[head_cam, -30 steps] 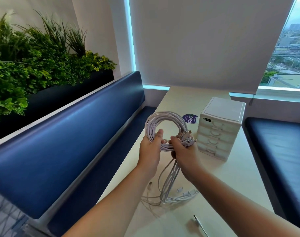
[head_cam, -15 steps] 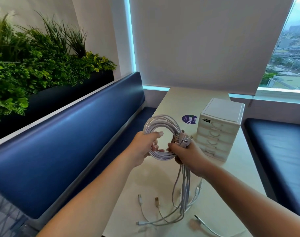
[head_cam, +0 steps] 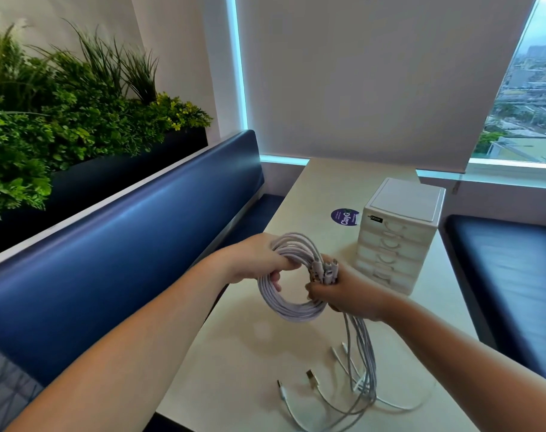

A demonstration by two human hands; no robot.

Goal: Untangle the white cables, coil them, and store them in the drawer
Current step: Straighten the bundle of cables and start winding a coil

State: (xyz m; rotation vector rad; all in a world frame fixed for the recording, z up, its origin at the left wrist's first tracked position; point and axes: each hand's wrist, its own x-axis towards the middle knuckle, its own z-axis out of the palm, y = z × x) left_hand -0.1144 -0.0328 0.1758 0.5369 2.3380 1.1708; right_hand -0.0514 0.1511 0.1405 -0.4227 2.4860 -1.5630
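Here the white cables (head_cam: 292, 310) form a round coil held in the air above the table (head_cam: 234, 369), between the two hands. The left hand (head_cam: 253, 260) grips the coil's upper left arc, its fingers (head_cam: 285, 264) curled round the bundled strands and hooked through the loop. The right hand (head_cam: 352, 294) clenches the coil's right side, wrapped round the bundle. A cluster of plug ends (head_cam: 324, 271) sticks up just above its fingers.

Below the right fingers the uncoiled cable tails (head_cam: 363, 353) hang down to the table and spread out, several connectors lying apart on the surface nearer the person.

Beyond the right fingers, near but not touching, stands a small white drawer unit (head_cam: 399, 238) with its drawers closed. Just left of it, beyond the coil, a round purple sticker (head_cam: 344, 216) lies on the table.

Left of the left fingers a blue padded bench (head_cam: 125, 244) runs along the table, with green plants (head_cam: 63, 120) above its back. Right of the right hand sits another dark blue seat (head_cam: 508, 275). Far beyond the fingers a pale roller blind (head_cam: 374, 79) covers most of the window (head_cam: 527, 104), with city showing at the blind's right edge.
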